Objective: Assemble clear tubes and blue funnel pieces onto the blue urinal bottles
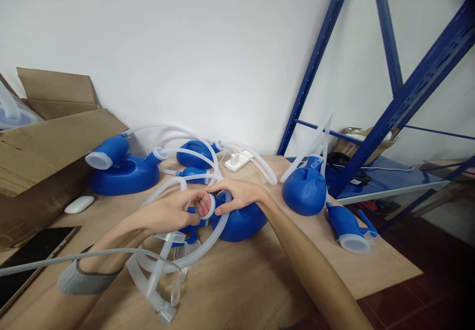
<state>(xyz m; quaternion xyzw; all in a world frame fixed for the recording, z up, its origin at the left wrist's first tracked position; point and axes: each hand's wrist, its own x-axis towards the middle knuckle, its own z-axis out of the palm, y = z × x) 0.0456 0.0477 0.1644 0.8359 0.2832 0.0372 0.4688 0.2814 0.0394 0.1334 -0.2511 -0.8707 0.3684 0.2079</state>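
Observation:
My left hand is closed round a blue tube fitting with a white ring end at the middle of the table. My right hand pinches the same white ring from the right, fingers pressed on it, and rests over a blue plastic container. A translucent ribbed hose curls from the fitting down toward the front edge, where more clear hoses lie tangled under my left forearm.
More blue containers sit behind: one with a spout at left, one at the back, one at right, plus a loose blue funnel piece. A cardboard box, white mouse, power strip and blue shelving surround them.

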